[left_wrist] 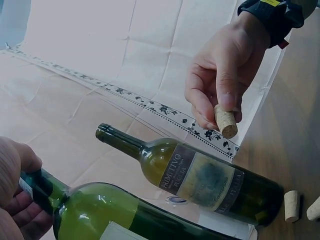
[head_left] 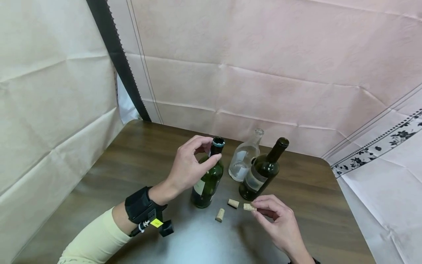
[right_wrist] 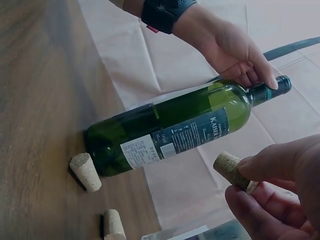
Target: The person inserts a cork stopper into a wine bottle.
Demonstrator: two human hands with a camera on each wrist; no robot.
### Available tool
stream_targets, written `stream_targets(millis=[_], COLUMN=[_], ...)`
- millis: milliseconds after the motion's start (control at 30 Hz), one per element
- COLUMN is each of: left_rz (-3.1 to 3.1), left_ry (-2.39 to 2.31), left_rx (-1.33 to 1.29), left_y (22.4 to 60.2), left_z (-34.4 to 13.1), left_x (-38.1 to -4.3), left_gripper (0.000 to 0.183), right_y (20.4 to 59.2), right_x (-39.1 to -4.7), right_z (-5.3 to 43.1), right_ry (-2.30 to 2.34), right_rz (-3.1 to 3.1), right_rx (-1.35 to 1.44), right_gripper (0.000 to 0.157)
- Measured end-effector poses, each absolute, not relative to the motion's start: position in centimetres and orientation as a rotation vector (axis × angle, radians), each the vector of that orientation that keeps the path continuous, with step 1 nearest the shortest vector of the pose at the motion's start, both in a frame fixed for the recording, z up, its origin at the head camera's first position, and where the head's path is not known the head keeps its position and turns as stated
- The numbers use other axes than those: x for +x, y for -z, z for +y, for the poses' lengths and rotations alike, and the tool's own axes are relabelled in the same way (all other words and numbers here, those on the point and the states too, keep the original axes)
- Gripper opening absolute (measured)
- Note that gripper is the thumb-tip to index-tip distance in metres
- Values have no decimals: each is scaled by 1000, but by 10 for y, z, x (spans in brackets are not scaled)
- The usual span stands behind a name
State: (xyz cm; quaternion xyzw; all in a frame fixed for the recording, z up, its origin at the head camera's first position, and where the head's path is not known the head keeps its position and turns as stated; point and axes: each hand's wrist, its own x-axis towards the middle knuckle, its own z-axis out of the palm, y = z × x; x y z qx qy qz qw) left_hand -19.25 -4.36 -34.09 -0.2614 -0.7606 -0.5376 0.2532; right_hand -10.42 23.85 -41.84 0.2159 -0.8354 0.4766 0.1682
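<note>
My left hand [head_left: 189,163] grips the neck of a green wine bottle [head_left: 211,176] that stands upright on the table, its mouth uncovered. Between thumb and fingers of my right hand [head_left: 278,222] is a cork [right_wrist: 231,170], held just above the table to the right of that bottle. Two more corks lie on the table: one cork [head_left: 233,203] beside the bottles and another cork [head_left: 219,215] closer to me. Behind my right hand stands a dark wine bottle [head_left: 263,170] with a wide label, which the left wrist view shows facing it.
A clear glass bottle [head_left: 245,156] stands behind the two green ones, near the back of the wooden table [head_left: 148,146]. Creased pale cloth [head_left: 263,73] hangs around the table's back and sides. A black strip [head_left: 118,58] runs down the cloth at left.
</note>
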Motion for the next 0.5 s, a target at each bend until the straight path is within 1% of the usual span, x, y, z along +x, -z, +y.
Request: stream_targets(millis=[167, 400, 500], left_rz=[-2058, -2049, -2053], left_ry=[1509, 1561, 1574], left_rx=[-708, -756, -759], left_y=[342, 346, 348], left_z=[-45, -49, -50], left_x=[-193, -195, -195], left_gripper=[32, 35, 36], right_y=[415, 392, 381], right_x=[-103, -104, -108], right_z=[242, 248, 248], right_ry=[-1317, -1159, -1062], right_rz=[-2324, -2397, -2375], right_rx=[672, 649, 706], right_gripper=[28, 25, 29])
